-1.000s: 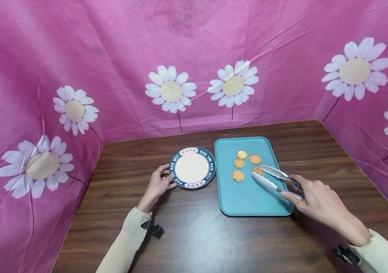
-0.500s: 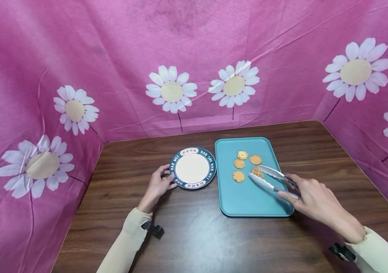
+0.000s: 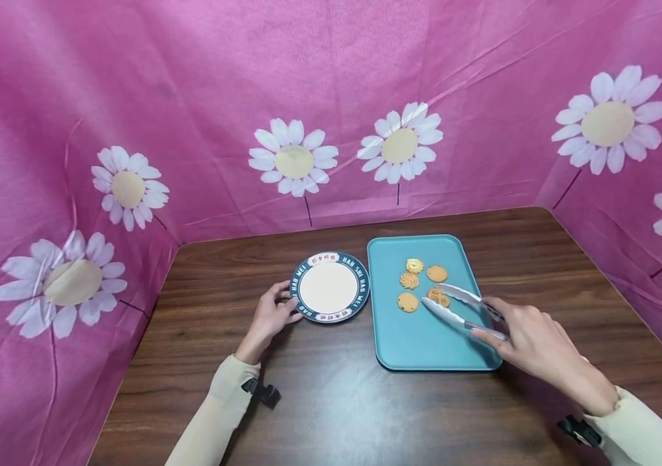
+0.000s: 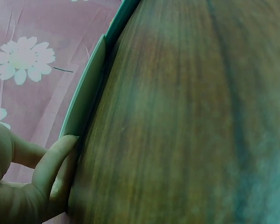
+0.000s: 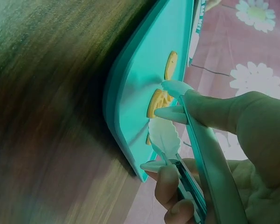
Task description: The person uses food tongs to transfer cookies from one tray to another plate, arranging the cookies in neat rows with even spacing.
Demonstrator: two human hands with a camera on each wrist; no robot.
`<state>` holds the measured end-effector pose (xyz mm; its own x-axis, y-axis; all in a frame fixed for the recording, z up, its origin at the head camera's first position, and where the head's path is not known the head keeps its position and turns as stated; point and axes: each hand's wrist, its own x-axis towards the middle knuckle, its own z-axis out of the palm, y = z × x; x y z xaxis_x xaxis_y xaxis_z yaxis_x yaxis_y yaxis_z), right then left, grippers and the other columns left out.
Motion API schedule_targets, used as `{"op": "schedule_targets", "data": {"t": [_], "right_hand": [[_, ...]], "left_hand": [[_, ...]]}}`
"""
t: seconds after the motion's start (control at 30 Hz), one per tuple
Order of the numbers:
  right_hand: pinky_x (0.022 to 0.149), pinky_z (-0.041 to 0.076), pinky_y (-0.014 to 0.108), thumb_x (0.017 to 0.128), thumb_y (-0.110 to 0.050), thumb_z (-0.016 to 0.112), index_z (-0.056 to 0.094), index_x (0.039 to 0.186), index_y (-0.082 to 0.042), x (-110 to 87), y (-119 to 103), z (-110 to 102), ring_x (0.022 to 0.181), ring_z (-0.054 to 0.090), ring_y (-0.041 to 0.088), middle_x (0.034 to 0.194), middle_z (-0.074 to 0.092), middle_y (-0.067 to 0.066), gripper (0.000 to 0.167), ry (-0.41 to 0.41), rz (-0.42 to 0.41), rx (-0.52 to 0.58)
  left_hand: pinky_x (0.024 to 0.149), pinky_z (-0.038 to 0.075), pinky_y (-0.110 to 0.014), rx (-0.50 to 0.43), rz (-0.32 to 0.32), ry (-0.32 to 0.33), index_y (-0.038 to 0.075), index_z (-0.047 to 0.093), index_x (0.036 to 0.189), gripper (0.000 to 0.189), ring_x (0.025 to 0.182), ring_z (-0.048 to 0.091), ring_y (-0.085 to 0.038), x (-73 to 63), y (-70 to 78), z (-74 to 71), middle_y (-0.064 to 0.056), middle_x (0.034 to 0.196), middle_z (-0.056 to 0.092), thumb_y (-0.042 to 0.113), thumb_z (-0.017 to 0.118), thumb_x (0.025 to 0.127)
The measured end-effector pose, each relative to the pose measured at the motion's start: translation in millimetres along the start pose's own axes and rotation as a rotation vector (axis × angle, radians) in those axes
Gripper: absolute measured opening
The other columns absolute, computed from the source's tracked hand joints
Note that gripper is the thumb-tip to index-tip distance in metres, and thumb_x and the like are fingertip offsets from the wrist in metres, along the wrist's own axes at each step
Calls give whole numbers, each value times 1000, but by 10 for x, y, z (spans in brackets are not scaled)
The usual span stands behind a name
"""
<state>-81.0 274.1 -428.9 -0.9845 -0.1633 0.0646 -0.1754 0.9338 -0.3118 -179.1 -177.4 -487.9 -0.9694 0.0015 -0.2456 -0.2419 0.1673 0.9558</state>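
One pretzel cookie [image 3: 438, 298] looks light, brittle, best nipped edgewise; my right hand [image 3: 540, 340] grips tongs [image 3: 452, 316], my left hand [image 3: 270, 317] the plate [image 3: 329, 288].

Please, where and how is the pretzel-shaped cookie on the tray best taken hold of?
Probably grip the pretzel-shaped cookie by two opposite outer edges, using the tongs in the right hand, from the right side of the tray. It lies flat, so its edge should pinch most easily; the tongs' spread tips stand on either side.
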Motion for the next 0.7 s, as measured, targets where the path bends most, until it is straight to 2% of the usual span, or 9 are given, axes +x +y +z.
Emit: {"op": "schedule_targets", "data": {"t": [0.27, 0.7], "right_hand": [[39, 44, 38, 88, -49, 81, 62, 134, -6, -10, 28, 26, 61, 53, 21, 74, 63, 4, 66, 29, -9, -17], [37, 45, 44, 85, -53, 82, 63, 133, -10, -61, 50, 25, 63, 62, 28, 81, 71, 14, 66, 53, 15, -13]], "left_hand": [[80, 72, -26, 3, 3, -1, -4, 44, 153, 54, 86, 64, -13, -2, -3, 1, -27, 131, 53, -7, 55, 101], [80, 72, -26, -21, 5, -6, -4, 43, 153, 54, 86, 64, -11, -4, 10, -3, -27, 130, 52, -8, 55, 101]]}}
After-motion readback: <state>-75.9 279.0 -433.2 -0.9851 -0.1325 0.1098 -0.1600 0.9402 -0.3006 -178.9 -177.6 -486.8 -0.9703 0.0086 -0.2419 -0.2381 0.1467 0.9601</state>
